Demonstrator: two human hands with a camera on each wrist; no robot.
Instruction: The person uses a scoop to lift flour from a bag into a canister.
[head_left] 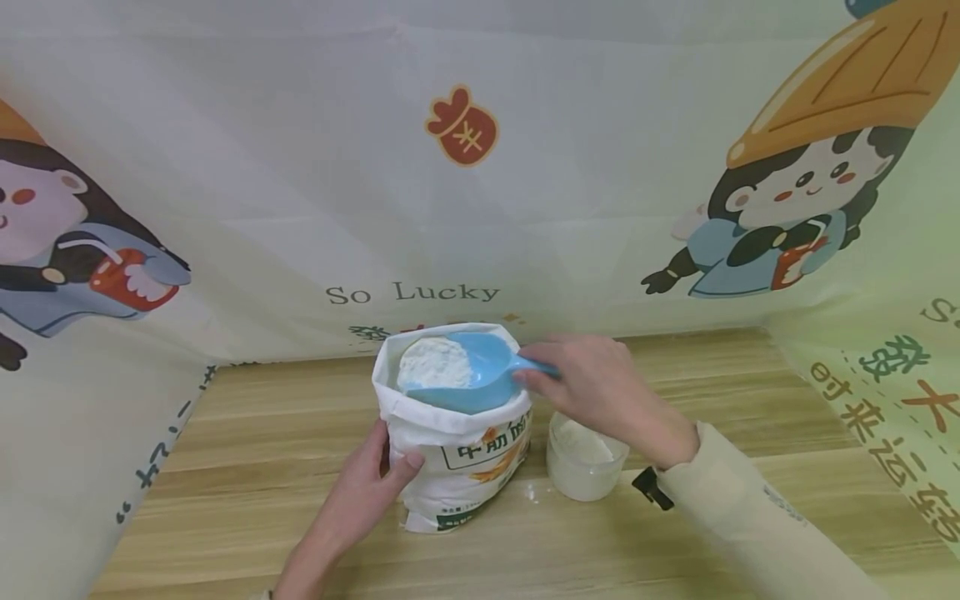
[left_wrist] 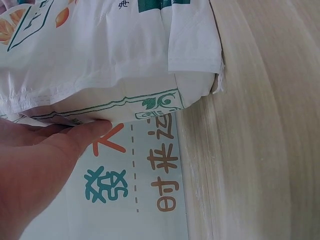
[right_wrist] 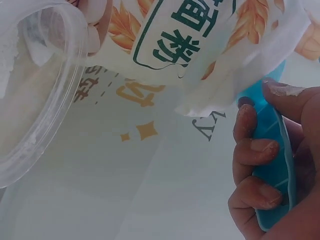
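A white flour bag (head_left: pixel 450 475) stands upright with its top rolled open. My left hand (head_left: pixel 367 479) holds its left side, thumb on the front and fingers round the edge; in the left wrist view the thumb (left_wrist: pixel 85 137) lies against the bag. In the bag's mouth is a blue scoop (head_left: pixel 491 379) heaped with white flour (head_left: pixel 435 367). My right hand (head_left: pixel 588 379) grips the scoop's handle (right_wrist: pixel 275 170), fingers curled round it. Below that hand stands a clear round tub (head_left: pixel 585 471) with flour inside.
The wood-grain table (head_left: pixel 285 450) meets a printed cloth backdrop (head_left: pixel 300 167) at the back and both sides. A small black clip-like piece (head_left: pixel 652 489) hangs by the right sleeve (head_left: pixel 738 500). The tub's rim (right_wrist: pixel 75 55) is close to the bag.
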